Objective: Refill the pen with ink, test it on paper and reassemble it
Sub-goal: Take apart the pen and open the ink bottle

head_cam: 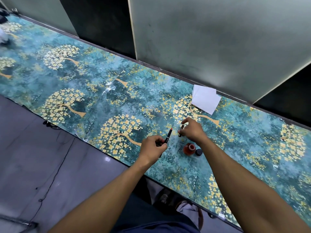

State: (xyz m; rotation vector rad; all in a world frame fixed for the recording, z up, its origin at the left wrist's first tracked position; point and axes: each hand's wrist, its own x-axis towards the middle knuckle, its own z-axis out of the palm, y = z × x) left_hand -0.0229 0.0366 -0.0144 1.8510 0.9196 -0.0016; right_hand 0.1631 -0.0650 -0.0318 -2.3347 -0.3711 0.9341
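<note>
Long teal bench with gold tree print, wide bare stretch left of the open red glass ink bottle, near edge just below it, left hand grip closed around black pen section with red tip, right hand grip pinching short black pen piece above the bottle, black round cap touching its right side, white folded paper beyond by the wall.

left hand gripping pen, right hand pinching barrel

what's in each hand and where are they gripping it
Left hand grips the pen body at its lower end; right hand pinches a short dark pen part by its ends.
</note>
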